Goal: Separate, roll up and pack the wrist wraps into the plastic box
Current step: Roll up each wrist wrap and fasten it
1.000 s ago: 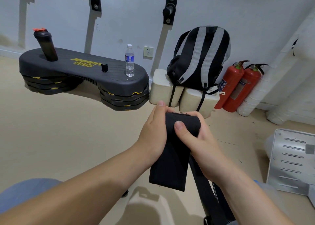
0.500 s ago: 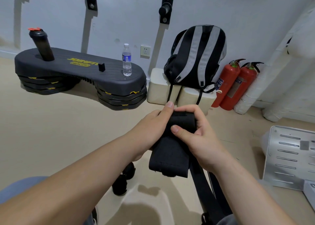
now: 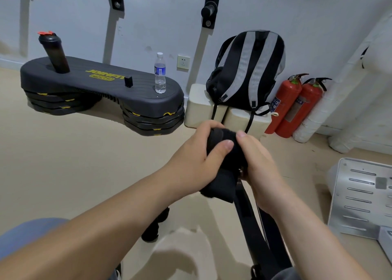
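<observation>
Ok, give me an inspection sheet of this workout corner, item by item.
Surface: beige floor; the work is held in the air above it.
Job's things: black wrist wrap, partly rolled, loose end hanging below the hands; plastic box not made out.
Clutter: dark object on the floor under the left forearm, too unclear to name; black strap hanging beneath the right hand.
Grippers: left hand and right hand both grip the roll, left thumb on top.
Cables: nothing seen.
Surroundings: step platform carrying a shaker bottle and a water bottle; backpack on pale blocks; fire extinguishers; slotted metal plate; wall pegs; socket.
</observation>
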A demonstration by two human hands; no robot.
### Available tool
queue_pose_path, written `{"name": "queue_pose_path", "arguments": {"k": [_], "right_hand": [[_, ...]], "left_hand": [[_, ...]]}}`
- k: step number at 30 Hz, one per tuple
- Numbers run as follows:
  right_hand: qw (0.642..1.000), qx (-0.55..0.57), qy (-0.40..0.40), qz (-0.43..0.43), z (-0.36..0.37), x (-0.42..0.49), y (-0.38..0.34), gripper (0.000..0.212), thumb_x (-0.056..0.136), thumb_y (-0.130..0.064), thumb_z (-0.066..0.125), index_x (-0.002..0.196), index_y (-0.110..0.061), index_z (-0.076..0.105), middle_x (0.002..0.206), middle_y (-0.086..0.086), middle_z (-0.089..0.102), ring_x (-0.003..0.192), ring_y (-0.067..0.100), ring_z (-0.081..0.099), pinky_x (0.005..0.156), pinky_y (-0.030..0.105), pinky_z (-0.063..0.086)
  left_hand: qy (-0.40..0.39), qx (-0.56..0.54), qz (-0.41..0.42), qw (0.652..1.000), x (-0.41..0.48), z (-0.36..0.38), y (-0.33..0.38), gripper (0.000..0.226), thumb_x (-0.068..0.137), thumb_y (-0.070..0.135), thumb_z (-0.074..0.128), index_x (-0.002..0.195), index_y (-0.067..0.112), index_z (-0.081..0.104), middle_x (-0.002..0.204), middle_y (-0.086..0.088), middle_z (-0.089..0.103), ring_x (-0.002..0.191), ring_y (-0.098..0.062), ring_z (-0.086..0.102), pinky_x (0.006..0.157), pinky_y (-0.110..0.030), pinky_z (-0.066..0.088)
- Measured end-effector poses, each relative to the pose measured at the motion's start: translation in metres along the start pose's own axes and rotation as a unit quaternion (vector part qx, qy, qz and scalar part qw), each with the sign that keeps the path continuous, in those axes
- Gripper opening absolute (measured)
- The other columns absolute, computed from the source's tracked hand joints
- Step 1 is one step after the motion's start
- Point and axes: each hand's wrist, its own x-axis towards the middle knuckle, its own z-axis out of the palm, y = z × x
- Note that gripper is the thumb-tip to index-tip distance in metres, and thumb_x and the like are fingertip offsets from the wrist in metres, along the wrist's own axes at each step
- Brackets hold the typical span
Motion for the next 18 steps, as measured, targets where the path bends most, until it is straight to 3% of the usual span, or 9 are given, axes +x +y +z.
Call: {"name": "queue_pose_path", "arguments": {"k": [3, 6, 9, 12, 15, 18], "right_hand": [[1.000, -0.003, 0.009, -0.009, 0.002, 0.000, 0.004, 0.045, 0.100, -0.061, 0.055, 0.116, -0.023, 0.072, 0.113, 0.002, 0.079, 0.108, 0.018, 0.076, 0.089, 0.040, 0.060], [0.999, -0.021, 0.028, -0.036, 0.006, -0.001, 0.004, 0.039, 0.108, -0.051, 0.049, 0.109, -0.018, 0.070, 0.096, -0.004, 0.078, 0.093, 0.011, 0.075, 0.076, 0.031, 0.058], [0.999, -0.023, 0.035, -0.025, 0.009, -0.001, 0.008, 0.044, 0.102, -0.063, 0.049, 0.106, -0.026, 0.071, 0.104, -0.002, 0.079, 0.103, 0.018, 0.075, 0.091, 0.047, 0.061], [1.000, 0.016, 0.020, 0.013, 0.012, -0.003, 0.007, 0.049, 0.098, -0.070, 0.045, 0.116, -0.034, 0.073, 0.117, -0.001, 0.079, 0.114, 0.022, 0.074, 0.104, 0.056, 0.056], [0.998, 0.049, 0.000, 0.037, 0.011, -0.005, 0.004, 0.052, 0.099, -0.070, 0.047, 0.120, -0.030, 0.072, 0.121, 0.008, 0.076, 0.111, 0.031, 0.075, 0.091, 0.062, 0.061], [0.996, 0.070, -0.028, 0.045, 0.009, -0.008, 0.004, 0.043, 0.089, -0.071, 0.066, 0.112, -0.034, 0.070, 0.116, 0.007, 0.075, 0.107, 0.034, 0.076, 0.077, 0.056, 0.064]], "left_hand": [[0.004, -0.037, -0.019, 0.999, -0.001, 0.003, 0.001, 0.023, 0.099, 0.048, 0.058, 0.119, 0.037, 0.054, 0.103, 0.011, 0.070, 0.099, -0.009, 0.069, 0.090, -0.039, 0.059], [0.016, -0.127, -0.105, 0.986, 0.000, 0.005, 0.009, 0.023, 0.103, 0.050, 0.054, 0.109, 0.031, 0.064, 0.102, 0.010, 0.073, 0.101, -0.010, 0.068, 0.090, -0.033, 0.055], [0.052, -0.164, -0.160, 0.972, 0.000, 0.011, 0.013, 0.044, 0.110, 0.054, 0.036, 0.110, 0.026, 0.070, 0.110, 0.005, 0.075, 0.108, -0.012, 0.069, 0.098, -0.033, 0.054], [0.083, -0.187, -0.163, 0.965, -0.002, 0.018, 0.016, 0.048, 0.111, 0.055, 0.030, 0.112, 0.029, 0.070, 0.111, 0.006, 0.074, 0.107, -0.009, 0.069, 0.098, -0.033, 0.054], [0.080, -0.195, -0.152, 0.966, -0.005, 0.021, 0.016, 0.047, 0.111, 0.054, 0.030, 0.115, 0.026, 0.068, 0.111, 0.002, 0.074, 0.105, -0.012, 0.070, 0.090, -0.030, 0.057], [0.071, -0.187, -0.140, 0.970, -0.008, 0.022, 0.016, 0.043, 0.110, 0.054, 0.035, 0.117, 0.023, 0.064, 0.115, -0.002, 0.072, 0.111, -0.017, 0.068, 0.100, -0.040, 0.056]]}}
